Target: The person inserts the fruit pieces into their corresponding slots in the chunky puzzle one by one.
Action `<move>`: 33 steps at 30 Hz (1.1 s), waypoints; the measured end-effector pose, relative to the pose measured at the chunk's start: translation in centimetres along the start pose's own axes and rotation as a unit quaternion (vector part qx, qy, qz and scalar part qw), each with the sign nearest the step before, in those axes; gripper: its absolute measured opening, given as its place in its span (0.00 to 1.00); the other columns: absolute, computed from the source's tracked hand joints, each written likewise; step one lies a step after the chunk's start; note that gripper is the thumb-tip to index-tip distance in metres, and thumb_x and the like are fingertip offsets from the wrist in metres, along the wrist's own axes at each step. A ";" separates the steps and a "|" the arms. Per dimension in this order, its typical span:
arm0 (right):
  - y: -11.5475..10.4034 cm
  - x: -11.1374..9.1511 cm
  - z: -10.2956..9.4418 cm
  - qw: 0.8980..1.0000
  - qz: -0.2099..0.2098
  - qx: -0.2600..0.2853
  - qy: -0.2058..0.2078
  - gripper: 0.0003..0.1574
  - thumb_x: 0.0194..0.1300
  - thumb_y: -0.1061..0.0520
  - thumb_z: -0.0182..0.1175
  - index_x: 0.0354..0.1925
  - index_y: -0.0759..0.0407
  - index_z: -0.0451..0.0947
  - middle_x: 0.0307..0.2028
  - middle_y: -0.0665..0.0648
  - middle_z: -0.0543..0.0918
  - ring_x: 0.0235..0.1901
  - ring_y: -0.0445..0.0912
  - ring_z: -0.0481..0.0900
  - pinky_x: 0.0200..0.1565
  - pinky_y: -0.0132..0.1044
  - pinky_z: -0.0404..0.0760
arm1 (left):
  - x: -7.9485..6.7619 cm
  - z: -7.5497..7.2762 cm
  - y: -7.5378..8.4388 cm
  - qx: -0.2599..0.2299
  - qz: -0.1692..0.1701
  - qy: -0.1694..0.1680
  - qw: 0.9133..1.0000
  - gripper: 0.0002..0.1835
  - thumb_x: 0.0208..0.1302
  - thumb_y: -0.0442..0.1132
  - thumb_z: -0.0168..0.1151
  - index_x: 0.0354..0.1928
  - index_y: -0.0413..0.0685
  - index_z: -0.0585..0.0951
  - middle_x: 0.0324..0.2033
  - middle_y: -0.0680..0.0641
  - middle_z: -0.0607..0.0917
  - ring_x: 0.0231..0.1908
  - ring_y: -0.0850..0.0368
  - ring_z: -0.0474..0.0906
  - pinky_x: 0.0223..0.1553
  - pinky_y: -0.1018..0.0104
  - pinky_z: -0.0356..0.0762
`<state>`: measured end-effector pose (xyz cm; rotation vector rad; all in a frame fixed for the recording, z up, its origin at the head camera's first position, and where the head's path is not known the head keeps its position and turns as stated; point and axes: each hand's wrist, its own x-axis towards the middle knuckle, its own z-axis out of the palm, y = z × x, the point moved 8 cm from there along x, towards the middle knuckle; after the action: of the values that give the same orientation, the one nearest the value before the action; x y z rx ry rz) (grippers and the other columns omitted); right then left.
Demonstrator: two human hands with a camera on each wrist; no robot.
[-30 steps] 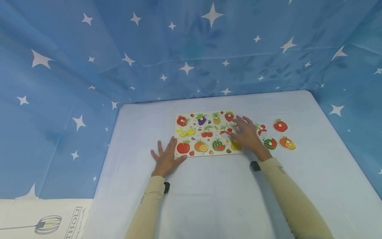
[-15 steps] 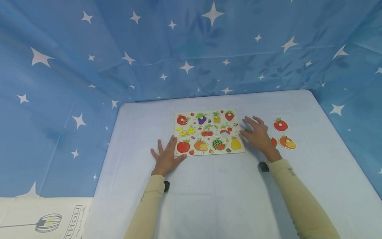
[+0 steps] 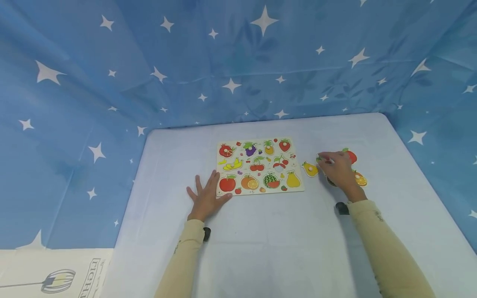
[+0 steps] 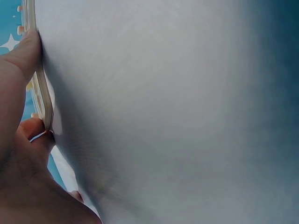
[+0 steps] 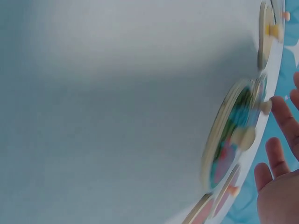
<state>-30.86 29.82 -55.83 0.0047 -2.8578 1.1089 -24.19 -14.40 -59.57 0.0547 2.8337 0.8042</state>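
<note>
My left hand (image 3: 206, 201) lies with spread fingers at the near left corner of a fruit puzzle board (image 3: 259, 175). In the left wrist view, its thumb (image 4: 27, 52) and fingers touch the board's edge. My right hand (image 3: 338, 171) is over the loose pieces to the right, fingers loosely extended. Under its fingertips is a piece (image 3: 322, 159) showing green and red, mostly hidden. In the right wrist view, one finger (image 5: 282, 116) is right at a piece's wooden knob (image 5: 265, 108), nearer the camera stands a blurred watermelon piece (image 5: 227, 140). A pear piece (image 3: 310, 169) lies between board and hand.
An apple piece (image 3: 351, 156) and an orange piece (image 3: 360, 179) lie beyond my right hand, partly covered by it. A white cloth covers the table (image 3: 257, 248). A blue star-patterned curtain (image 3: 208, 49) rises behind its far edge.
My right hand has moved right, from the board's right side to the loose pieces. The pear piece now lies uncovered beside the board. My left hand has stayed in place.
</note>
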 end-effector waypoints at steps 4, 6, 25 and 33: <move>0.5 0.1 -0.6 0.999 -0.046 -0.002 0.020 0.18 0.72 0.66 0.64 0.57 0.72 0.84 0.49 0.73 0.86 0.63 0.71 0.70 0.66 0.75 0.59 | 0.0 -0.1 0.1 -0.002 0.002 -0.001 1.000 0.53 0.70 0.58 0.72 0.87 0.54 0.54 0.86 0.50 0.50 0.82 0.30 0.25 0.70 0.22 0.17; 0.5 0.1 -0.8 0.997 -0.070 -0.006 0.028 0.16 0.72 0.67 0.65 0.55 0.74 0.85 0.49 0.73 0.87 0.61 0.71 0.75 0.68 0.73 0.56 | -0.1 -0.2 0.1 -0.003 0.001 -0.002 1.000 0.53 0.69 0.58 0.72 0.87 0.53 0.54 0.86 0.50 0.51 0.82 0.29 0.25 0.70 0.22 0.16; 1.9 0.9 -0.3 0.999 -0.008 -0.048 0.007 0.15 0.73 0.64 0.67 0.53 0.74 0.85 0.54 0.75 0.82 0.63 0.72 0.66 0.67 0.75 0.52 | 0.2 0.1 -0.1 -0.005 -0.006 -0.009 1.000 0.53 0.69 0.59 0.72 0.87 0.55 0.54 0.86 0.51 0.50 0.82 0.30 0.24 0.70 0.22 0.16; 2.0 1.3 -0.1 0.998 -0.004 -0.057 0.011 0.11 0.74 0.64 0.66 0.48 0.73 0.85 0.55 0.75 0.80 0.63 0.75 0.63 0.67 0.76 0.50 | 0.0 -0.3 0.1 -0.002 -0.009 -0.007 1.000 0.53 0.68 0.58 0.73 0.87 0.54 0.56 0.86 0.50 0.52 0.82 0.29 0.27 0.71 0.20 0.20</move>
<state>-32.20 31.45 -57.00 -0.0035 -2.8938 0.9355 -24.26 -14.44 -59.32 0.0335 2.8148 0.8032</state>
